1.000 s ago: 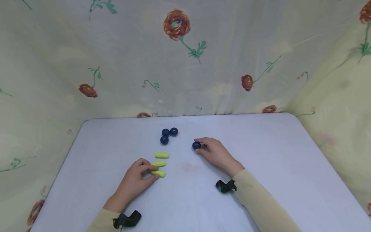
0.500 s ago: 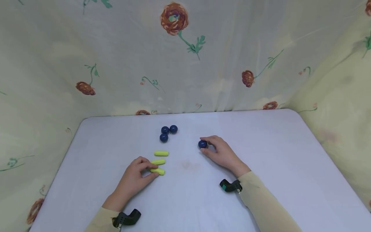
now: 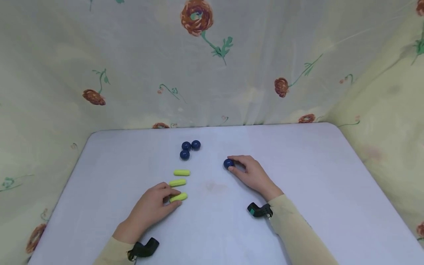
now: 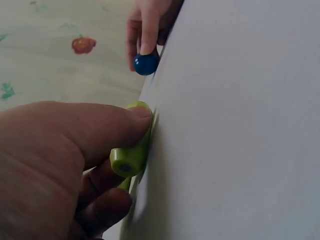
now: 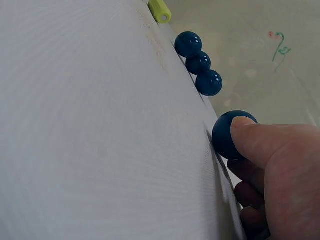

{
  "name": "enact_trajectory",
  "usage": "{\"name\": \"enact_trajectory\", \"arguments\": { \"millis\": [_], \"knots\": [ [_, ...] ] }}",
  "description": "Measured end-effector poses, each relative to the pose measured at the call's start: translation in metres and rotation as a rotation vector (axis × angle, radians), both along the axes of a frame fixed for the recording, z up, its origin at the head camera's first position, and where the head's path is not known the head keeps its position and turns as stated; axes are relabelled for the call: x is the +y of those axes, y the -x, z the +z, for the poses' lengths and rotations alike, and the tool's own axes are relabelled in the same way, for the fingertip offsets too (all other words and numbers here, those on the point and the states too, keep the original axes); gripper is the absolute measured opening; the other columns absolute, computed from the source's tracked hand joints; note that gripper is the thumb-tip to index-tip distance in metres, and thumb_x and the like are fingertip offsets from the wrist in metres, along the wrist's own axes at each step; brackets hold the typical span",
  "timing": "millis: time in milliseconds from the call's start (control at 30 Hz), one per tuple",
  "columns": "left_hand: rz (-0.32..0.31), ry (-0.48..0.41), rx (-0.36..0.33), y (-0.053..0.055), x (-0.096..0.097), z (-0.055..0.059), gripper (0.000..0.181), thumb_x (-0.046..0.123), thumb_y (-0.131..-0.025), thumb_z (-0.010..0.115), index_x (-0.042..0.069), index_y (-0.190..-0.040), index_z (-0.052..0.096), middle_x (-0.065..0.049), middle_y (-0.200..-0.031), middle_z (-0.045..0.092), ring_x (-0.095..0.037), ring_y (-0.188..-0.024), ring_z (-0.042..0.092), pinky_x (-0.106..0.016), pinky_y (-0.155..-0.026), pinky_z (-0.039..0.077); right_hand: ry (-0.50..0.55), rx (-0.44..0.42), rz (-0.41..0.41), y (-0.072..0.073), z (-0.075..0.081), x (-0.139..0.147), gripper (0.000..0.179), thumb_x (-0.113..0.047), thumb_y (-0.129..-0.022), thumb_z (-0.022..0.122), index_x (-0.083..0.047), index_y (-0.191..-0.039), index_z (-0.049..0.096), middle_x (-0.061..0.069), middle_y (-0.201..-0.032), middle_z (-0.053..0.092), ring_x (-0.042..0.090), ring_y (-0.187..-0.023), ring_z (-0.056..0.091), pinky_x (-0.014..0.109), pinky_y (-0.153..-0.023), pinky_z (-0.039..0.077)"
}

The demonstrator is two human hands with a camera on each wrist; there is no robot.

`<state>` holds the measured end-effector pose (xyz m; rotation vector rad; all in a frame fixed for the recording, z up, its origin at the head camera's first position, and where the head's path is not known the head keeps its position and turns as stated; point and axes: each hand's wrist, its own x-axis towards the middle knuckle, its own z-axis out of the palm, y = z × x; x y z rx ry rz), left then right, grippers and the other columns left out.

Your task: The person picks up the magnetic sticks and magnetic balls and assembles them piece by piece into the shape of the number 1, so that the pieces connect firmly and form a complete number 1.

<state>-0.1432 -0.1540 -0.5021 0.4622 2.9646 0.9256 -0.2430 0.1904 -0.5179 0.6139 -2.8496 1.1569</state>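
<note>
My left hand (image 3: 153, 206) pinches a short lime-yellow rod (image 3: 178, 197) between thumb and fingers. In the left wrist view the rod's end (image 4: 123, 165) shows a dark round spot, and the thumb covers part of its side. Two like rods lie farther back, a middle one (image 3: 177, 182) close to my left fingers and a back one (image 3: 182, 172). My right hand (image 3: 250, 175) grips a shiny dark blue ball (image 3: 228, 163) by thumb and fingertips, low at the table surface. In the right wrist view the thumb lies over the ball (image 5: 225, 135).
Three more blue balls (image 3: 184, 154) sit bunched together behind the rods. All lie on a table with a white cover (image 3: 212, 228). A flowered curtain (image 3: 132, 66) hangs along the back and sides. Each wrist wears a black camera mount (image 3: 144, 248).
My right hand has shifted right with its ball, away from the three balls, then stayed there. My left hand has turned its rod, right end farther back, and drawn it away from the middle rod.
</note>
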Motion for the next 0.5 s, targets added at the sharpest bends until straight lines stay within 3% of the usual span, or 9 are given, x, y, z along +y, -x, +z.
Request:
{"name": "enact_trajectory", "arguments": {
  "millis": [100,333,500],
  "knots": [
    [-0.003,-0.026,0.001,-0.001,0.009,0.003,0.024,0.031,-0.081,0.083,0.023,-0.103,0.076,0.015,-0.081,0.052,-0.005,-0.069,0.048,-0.025,-0.061,0.043,0.003,0.017,0.002,0.0,0.0,0.001,0.043,-0.043,-0.096,0.063,-0.024,-0.134,0.062,0.0,-0.131,0.06,0.022,-0.126,0.051,0.046,-0.103,0.04],
    [-0.013,-0.197,0.013,0.0,0.045,0.006,0.019,0.029,-0.082,0.082,0.022,-0.099,0.077,0.014,-0.077,0.054,-0.005,-0.066,0.051,-0.025,-0.06,0.044,0.018,0.004,0.002,-0.002,0.0,0.002,0.045,-0.042,-0.097,0.063,-0.021,-0.137,0.059,0.003,-0.134,0.059,0.025,-0.127,0.051,0.047,-0.103,0.04],
    [0.002,-0.235,-0.002,0.01,0.074,0.006,0.018,0.033,-0.085,0.079,0.022,-0.099,0.076,0.012,-0.075,0.055,-0.005,-0.065,0.051,-0.025,-0.058,0.044,0.027,-0.004,-0.008,-0.001,0.0,0.002,0.043,-0.041,-0.096,0.065,-0.022,-0.135,0.061,0.001,-0.133,0.06,0.024,-0.126,0.052,0.047,-0.103,0.04]
  ]
}}
